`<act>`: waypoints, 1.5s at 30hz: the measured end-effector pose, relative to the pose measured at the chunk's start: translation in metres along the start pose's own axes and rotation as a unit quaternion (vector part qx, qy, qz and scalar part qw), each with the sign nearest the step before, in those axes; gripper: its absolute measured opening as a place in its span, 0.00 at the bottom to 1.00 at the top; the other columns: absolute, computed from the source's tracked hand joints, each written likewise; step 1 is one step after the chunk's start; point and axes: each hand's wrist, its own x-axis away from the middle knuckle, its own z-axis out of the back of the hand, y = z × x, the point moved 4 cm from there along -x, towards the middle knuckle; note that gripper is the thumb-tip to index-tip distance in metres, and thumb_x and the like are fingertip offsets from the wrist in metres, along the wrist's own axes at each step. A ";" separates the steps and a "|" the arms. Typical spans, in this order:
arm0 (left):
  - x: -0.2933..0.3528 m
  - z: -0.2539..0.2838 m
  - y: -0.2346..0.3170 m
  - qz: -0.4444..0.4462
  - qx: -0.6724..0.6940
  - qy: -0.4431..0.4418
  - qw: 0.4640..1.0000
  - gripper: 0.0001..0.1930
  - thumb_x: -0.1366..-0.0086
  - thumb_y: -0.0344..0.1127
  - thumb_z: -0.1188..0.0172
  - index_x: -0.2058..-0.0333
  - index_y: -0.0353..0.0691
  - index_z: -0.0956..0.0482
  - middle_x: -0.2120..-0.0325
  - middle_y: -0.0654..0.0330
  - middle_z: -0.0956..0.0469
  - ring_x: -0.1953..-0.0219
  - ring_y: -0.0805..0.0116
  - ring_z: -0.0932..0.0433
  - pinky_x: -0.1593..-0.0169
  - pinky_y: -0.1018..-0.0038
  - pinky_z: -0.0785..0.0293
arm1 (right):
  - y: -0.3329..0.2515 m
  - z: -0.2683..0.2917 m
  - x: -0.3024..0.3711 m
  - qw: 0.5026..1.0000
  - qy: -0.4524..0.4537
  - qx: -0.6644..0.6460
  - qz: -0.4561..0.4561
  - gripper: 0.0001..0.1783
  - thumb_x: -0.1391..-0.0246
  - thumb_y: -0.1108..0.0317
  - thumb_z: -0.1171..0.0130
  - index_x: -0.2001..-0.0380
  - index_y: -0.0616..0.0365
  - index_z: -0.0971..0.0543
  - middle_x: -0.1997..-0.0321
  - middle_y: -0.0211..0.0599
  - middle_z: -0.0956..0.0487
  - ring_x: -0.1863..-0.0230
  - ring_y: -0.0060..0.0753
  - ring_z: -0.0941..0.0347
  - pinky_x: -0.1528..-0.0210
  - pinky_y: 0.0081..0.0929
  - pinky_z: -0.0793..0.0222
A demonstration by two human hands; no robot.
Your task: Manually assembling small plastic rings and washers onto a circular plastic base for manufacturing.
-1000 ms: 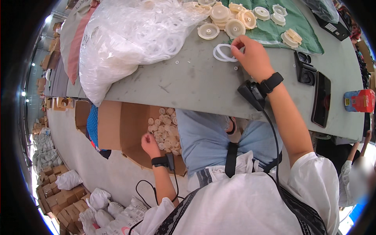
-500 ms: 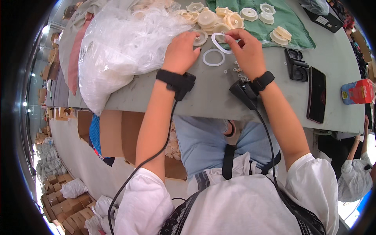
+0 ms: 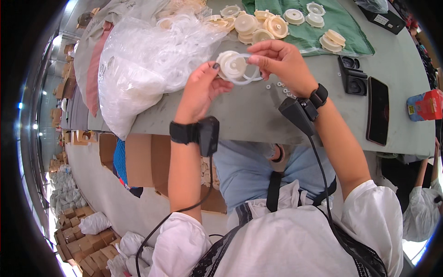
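My left hand (image 3: 201, 90) pinches a cream round plastic disc (image 3: 233, 67) by its left edge, lifted above the table. Thumb and forefinger of my right hand (image 3: 285, 65) grip a thin white ring (image 3: 240, 83), which overlaps the disc's face; whether it is seated there I cannot tell. Behind it, a second white ring (image 3: 258, 77) lies partly hidden on the grey-green table (image 3: 221, 124). Several tiny white pieces (image 3: 285, 90) are scattered below my right hand.
A large clear bag (image 3: 138, 74) of parts fills the left side. More cream discs (image 3: 275, 27) lie on and beside a green cloth (image 3: 355, 39). To the right are a black open case (image 3: 353, 76), a phone (image 3: 378, 111) and a red-blue packet (image 3: 423, 106).
My left hand has picked up a disc from the table and brought it nearer. My right hand has moved the ring left over the disc.
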 end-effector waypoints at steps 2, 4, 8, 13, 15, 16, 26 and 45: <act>0.015 -0.012 -0.008 -0.008 0.025 0.026 0.999 0.14 0.28 0.36 0.59 0.52 0.34 0.31 0.60 0.57 0.24 0.61 0.67 0.22 0.55 0.68 0.23 | 0.003 -0.008 0.002 0.999 -0.033 -0.002 -0.023 0.12 0.46 0.69 0.36 0.60 0.63 0.21 0.70 0.29 0.19 0.76 0.14 0.29 0.75 0.14 0.31; 0.026 -0.024 -0.015 -0.006 0.050 0.066 0.997 0.16 0.27 0.38 0.61 0.50 0.33 0.32 0.55 0.54 0.26 0.56 0.66 0.23 0.53 0.67 0.24 | 0.008 -0.014 0.003 0.997 -0.062 -0.002 -0.048 0.12 0.46 0.69 0.36 0.61 0.63 0.21 0.70 0.31 0.19 0.76 0.14 0.28 0.74 0.14 0.30; 0.037 -0.034 -0.024 -0.018 0.066 0.127 0.989 0.17 0.26 0.40 0.61 0.49 0.33 0.33 0.54 0.54 0.26 0.55 0.66 0.24 0.54 0.67 0.24 | 0.014 -0.018 0.005 0.995 -0.059 0.048 -0.070 0.10 0.48 0.70 0.35 0.64 0.63 0.22 0.71 0.32 0.20 0.77 0.16 0.27 0.74 0.14 0.30; 0.044 -0.040 -0.028 -0.070 0.025 0.131 0.989 0.18 0.27 0.43 0.57 0.50 0.35 0.31 0.57 0.60 0.25 0.61 0.73 0.26 0.58 0.74 0.27 | 0.016 -0.018 0.006 0.996 -0.052 0.048 -0.050 0.11 0.49 0.69 0.34 0.67 0.65 0.23 0.72 0.33 0.20 0.78 0.17 0.26 0.76 0.15 0.29; 0.043 -0.041 -0.030 -0.078 -0.026 0.137 0.987 0.17 0.27 0.43 0.55 0.51 0.36 0.30 0.59 0.62 0.25 0.62 0.75 0.27 0.59 0.75 0.29 | 0.015 -0.018 0.007 0.997 -0.043 0.057 -0.040 0.11 0.48 0.69 0.34 0.67 0.65 0.23 0.73 0.33 0.21 0.78 0.17 0.27 0.77 0.15 0.29; 0.043 -0.041 -0.030 -0.085 -0.079 0.142 0.983 0.16 0.28 0.44 0.53 0.53 0.37 0.29 0.61 0.63 0.25 0.64 0.77 0.28 0.60 0.77 0.30 | 0.015 -0.018 0.007 0.997 -0.044 0.058 -0.041 0.11 0.48 0.69 0.34 0.67 0.65 0.23 0.73 0.33 0.21 0.78 0.17 0.27 0.77 0.15 0.29; 0.053 -0.035 -0.035 -0.142 -0.002 0.155 0.978 0.14 0.29 0.43 0.50 0.53 0.39 0.30 0.57 0.63 0.25 0.59 0.75 0.28 0.58 0.75 0.30 | 0.015 -0.022 0.007 0.997 -0.052 0.040 -0.043 0.11 0.45 0.68 0.38 0.63 0.65 0.22 0.70 0.32 0.20 0.75 0.16 0.27 0.73 0.16 0.28; 0.061 -0.034 -0.034 -0.171 0.143 0.113 0.968 0.12 0.30 0.40 0.50 0.53 0.42 0.31 0.53 0.57 0.26 0.54 0.63 0.26 0.54 0.64 0.28 | 0.014 -0.028 0.009 0.994 -0.109 -0.011 -0.022 0.16 0.48 0.77 0.41 0.54 0.64 0.25 0.64 0.31 0.23 0.64 0.18 0.26 0.61 0.18 0.27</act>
